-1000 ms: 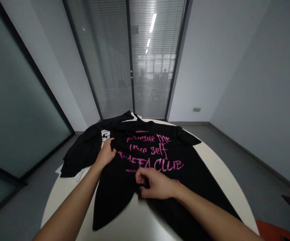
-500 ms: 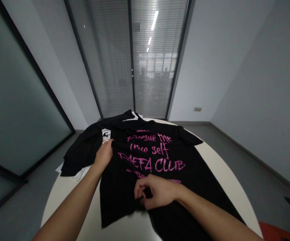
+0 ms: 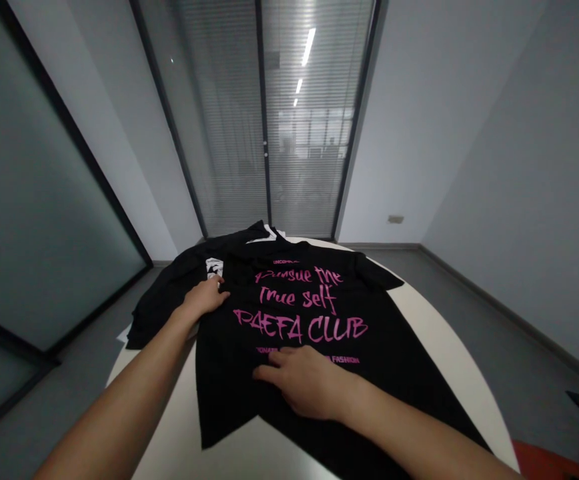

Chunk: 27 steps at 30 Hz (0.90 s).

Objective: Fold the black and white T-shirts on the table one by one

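A black T-shirt (image 3: pixel 379 333) with pink lettering lies spread on a round white table (image 3: pixel 439 333). My right hand (image 3: pixel 304 383) rests flat on the shirt just below the print, fingers stretched out toward the left. My left hand (image 3: pixel 203 298) sits at the shirt's left edge near the sleeve, fingers curled onto the fabric; whether it pinches the cloth I cannot tell.
More dark garments (image 3: pixel 169 300) with a bit of white cloth are heaped at the table's far left. Glass partitions with blinds stand behind the table. Something orange-red (image 3: pixel 544 463) shows at the bottom right, by the table's edge.
My right hand has let go of its pinch on the fabric and now lies flat. The shirt's lower left part is smoother, and the print's small bottom line shows.
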Motion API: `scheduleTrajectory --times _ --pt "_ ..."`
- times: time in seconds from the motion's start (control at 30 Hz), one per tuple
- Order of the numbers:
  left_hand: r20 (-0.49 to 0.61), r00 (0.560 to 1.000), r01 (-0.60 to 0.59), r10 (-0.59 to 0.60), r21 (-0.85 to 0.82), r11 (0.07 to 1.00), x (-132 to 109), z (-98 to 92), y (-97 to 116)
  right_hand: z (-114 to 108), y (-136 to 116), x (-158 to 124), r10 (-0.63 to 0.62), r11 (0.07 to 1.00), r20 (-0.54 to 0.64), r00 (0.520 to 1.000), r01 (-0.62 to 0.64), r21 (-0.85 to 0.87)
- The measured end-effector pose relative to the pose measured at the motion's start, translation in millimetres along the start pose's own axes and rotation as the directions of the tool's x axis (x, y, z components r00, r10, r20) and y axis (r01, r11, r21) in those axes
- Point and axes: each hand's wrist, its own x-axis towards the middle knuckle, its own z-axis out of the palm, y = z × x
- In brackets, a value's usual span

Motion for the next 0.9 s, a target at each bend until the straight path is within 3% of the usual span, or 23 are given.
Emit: scheduleTrajectory --times 0.07,0.13,0.2,0.27,0.5,0.6,0.67,0.73,0.8,0.87,0.9 --pt "0.004 1.0 -0.015 0.015 -0.043 0.999 5.2 5.6 0.7 1.8 -0.4 -0.1 -0.024 0.989 -0.083 0.996 0.012 -0.147" --pt "-0.003 1.0 -0.029 0.029 -0.078 0.997 9.9 11.9 0.9 3.2 -3.9 1.3 -0.184 0.966 -0.137 0.973 0.153 -0.207" --pt "-0.012 0.999 -0.032 0.031 -0.104 0.994 13.9 17.1 0.8 5.8 -9.6 4.8 -0.365 0.919 -0.136 0.921 0.332 -0.215" --pt "-0.024 0.999 -0.028 0.025 -0.127 0.992 16.9 20.4 1.1 12.0 -15.4 10.4 -0.438 0.888 -0.129 0.89 0.407 -0.213" --pt "-0.064 0.997 -0.058 0.049 -0.14 0.988 21.9 18.6 9.4 30.6 -20.7 31.4 -0.288 0.939 -0.213 0.934 0.232 -0.254" --pt "-0.055 0.996 -0.083 0.077 -0.114 0.99 24.5 13.8 12.3 22.0 -26.1 36.2 -0.148 0.987 -0.211 0.966 0.158 0.033" --pt "-0.043 0.997 -0.072 0.068 -0.09 0.993 26.9 9.3 12.0 15.4 -33.8 39.1 -0.089 0.927 -0.143 0.986 0.134 0.35" --pt "-0.028 0.999 -0.045 0.043 -0.066 0.997 29.2 4.4 9.8 10.6 -41.4 42.0 -0.177 0.765 -0.007 0.984 0.142 0.628" --pt "-0.009 1.0 -0.017 0.017 -0.046 0.999 30.7 0.2 6.6 7.5 -43.8 44.2 -0.356 0.6 0.088 0.93 0.156 0.785" --pt "0.009 1.0 0.005 -0.005 -0.03 1.0 31.0 -2.0 3.8 5.2 -37.6 44.6 -0.457 0.531 0.086 0.885 0.194 0.825" --pt "0.015 1.0 0.013 -0.013 -0.023 1.0 30.8 -2.1 3.1 4.3 -31.5 43.8 -0.458 0.554 0.07 0.886 0.223 0.802"
